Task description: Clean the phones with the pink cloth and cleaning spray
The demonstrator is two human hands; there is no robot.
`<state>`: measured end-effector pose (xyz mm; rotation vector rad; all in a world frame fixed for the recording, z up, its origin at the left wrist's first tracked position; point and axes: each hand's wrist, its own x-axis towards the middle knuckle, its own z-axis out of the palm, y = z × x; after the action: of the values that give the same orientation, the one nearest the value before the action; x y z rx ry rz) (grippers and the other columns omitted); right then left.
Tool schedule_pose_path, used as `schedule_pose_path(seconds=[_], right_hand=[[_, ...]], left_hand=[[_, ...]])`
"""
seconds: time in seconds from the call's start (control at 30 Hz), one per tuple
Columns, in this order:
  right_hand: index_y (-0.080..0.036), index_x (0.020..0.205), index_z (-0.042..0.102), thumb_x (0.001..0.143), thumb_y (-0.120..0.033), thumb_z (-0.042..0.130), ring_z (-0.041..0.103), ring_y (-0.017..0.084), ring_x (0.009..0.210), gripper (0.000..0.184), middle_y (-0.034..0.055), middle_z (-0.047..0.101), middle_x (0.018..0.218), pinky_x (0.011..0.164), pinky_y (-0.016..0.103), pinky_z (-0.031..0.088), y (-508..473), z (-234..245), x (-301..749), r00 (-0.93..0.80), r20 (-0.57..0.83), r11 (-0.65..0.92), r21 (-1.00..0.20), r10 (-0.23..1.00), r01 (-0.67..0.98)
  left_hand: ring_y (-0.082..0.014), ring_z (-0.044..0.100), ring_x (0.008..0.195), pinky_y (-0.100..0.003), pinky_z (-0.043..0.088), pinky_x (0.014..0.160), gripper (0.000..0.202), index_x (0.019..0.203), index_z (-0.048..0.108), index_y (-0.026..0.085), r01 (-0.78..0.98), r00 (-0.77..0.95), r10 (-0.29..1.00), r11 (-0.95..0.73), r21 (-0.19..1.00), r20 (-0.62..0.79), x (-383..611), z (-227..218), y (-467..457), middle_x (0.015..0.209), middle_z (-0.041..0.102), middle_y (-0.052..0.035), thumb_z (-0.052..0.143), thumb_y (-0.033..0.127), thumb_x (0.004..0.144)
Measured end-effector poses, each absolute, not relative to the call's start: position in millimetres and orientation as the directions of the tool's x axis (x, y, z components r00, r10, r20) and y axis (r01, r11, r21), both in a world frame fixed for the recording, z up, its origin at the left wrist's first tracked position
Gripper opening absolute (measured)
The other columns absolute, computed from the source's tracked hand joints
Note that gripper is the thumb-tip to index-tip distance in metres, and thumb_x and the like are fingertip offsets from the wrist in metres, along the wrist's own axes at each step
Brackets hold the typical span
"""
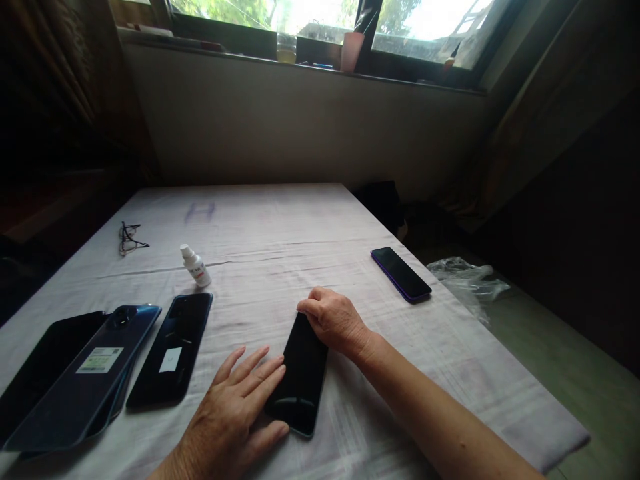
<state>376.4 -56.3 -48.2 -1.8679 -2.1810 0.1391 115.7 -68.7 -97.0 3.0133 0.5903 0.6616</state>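
Observation:
A black smartphone (303, 373) lies screen up on the cloth-covered table, its top end pointing away from me. My left hand (235, 400) is spread out with its fingertips against the phone's left edge, holding nothing. At the phone's top end, my right hand (336, 321) is closed, with the fingers curled down onto the screen. Whatever it may hold is hidden inside the fingers. To the left lies a dark phone (173, 353) with its back up and a small white sticker on it. A white spray bottle (196, 267) stands just beyond that phone.
Several phones (85, 393) are stacked at the table's left edge, the top one bearing a label. Eyeglasses (131, 239) lie at the far left. A purple-edged phone (401, 273) rests near the right edge. Clear plastic (467, 283) is on the floor, and a cup (352, 51) on the windowsill.

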Motion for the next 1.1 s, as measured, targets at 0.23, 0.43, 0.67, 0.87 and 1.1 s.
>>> schedule_pose_path(seconds=[0.23, 0.43, 0.67, 0.87, 1.1], right_hand=[[-0.025, 0.099, 0.077, 0.092, -0.013, 0.058, 0.064, 0.017, 0.083, 0.023, 0.0045, 0.070, 0.095, 0.070, 0.024, 0.045, -74.1, -49.1, 396.2, -0.108, 0.131, 0.138, -0.242, 0.986, 0.961], [-0.024, 0.094, 0.077, 0.093, -0.014, 0.056, 0.063, 0.018, 0.081, 0.023, 0.0053, 0.069, 0.094, 0.068, 0.025, 0.044, -59.6, -48.6, 382.1, -0.122, 0.152, 0.157, -0.239, 0.981, 0.958], [-0.026, 0.099, 0.077, 0.093, -0.015, 0.056, 0.064, 0.017, 0.081, 0.024, 0.0042, 0.070, 0.095, 0.070, 0.023, 0.046, -67.2, -51.2, 385.0, -0.139, 0.163, 0.178, -0.257, 0.977, 0.950], [-0.025, 0.099, 0.077, 0.093, -0.014, 0.056, 0.064, 0.018, 0.084, 0.024, 0.0051, 0.070, 0.095, 0.071, 0.024, 0.047, -64.8, -53.8, 383.2, -0.110, 0.172, 0.154, -0.268, 0.979, 0.951], [-0.024, 0.102, 0.077, 0.094, -0.014, 0.056, 0.066, 0.018, 0.085, 0.025, 0.0053, 0.070, 0.097, 0.073, 0.025, 0.047, -73.5, -56.2, 380.0, -0.117, 0.172, 0.165, -0.297, 0.978, 0.940]], left_hand=[[-0.0298, 0.056, 0.134, -0.048, 0.028, 0.122, 0.064, 0.145, 0.052, 0.021, 0.364, 0.832, 0.379, -0.924, 0.117, 0.404, 117.0, -94.8, -69.6, 0.142, 0.064, -0.0075, 0.071, 0.034, 0.085], [-0.0302, 0.060, 0.130, -0.048, 0.035, 0.119, 0.062, 0.141, 0.055, 0.020, 0.356, 0.833, 0.368, -0.928, 0.109, 0.413, 119.4, -88.9, -68.7, 0.138, 0.067, -0.0079, 0.072, 0.034, 0.084], [-0.0304, 0.060, 0.130, -0.049, 0.036, 0.118, 0.061, 0.141, 0.057, 0.020, 0.358, 0.830, 0.383, -0.923, 0.139, 0.406, 119.9, -89.6, -69.7, 0.136, 0.068, -0.0077, 0.073, 0.033, 0.083], [-0.0311, 0.057, 0.132, -0.051, 0.033, 0.120, 0.062, 0.142, 0.055, 0.020, 0.374, 0.828, 0.401, -0.916, 0.148, 0.392, 118.2, -95.1, -71.1, 0.140, 0.065, -0.0080, 0.073, 0.033, 0.084], [-0.0317, 0.057, 0.133, -0.051, 0.035, 0.119, 0.064, 0.144, 0.053, 0.022, 0.374, 0.823, 0.410, -0.912, 0.168, 0.393, 116.7, -97.4, -71.0, 0.140, 0.065, -0.0093, 0.071, 0.034, 0.085]])
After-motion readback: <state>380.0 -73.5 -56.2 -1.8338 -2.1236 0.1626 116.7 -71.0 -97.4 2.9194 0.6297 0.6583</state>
